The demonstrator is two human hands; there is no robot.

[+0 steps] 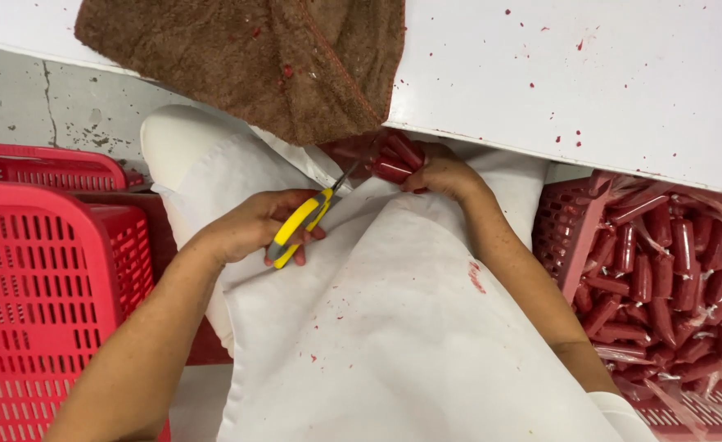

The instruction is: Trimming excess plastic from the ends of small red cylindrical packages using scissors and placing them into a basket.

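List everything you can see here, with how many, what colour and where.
towel: one, brown, hanging over the table edge
table: one, white, speckled red, top
baskets: at least two, red, left
basket of sausages: one, red, right
sausages in hand: a few, red, centre
scissors: one, yellow and grey handles
apron: one, white, over the lap
left hand: holds the scissors
right hand: grips the sausages

On the person's lap the left hand (250, 225) holds scissors (308, 219) just left of the sausages (394, 160) gripped by the right hand (443, 173), under the table (557, 90) edge bearing a towel (246, 57), between baskets: an empty basket (42, 303) left, a sausage-filled basket (561, 225) right.
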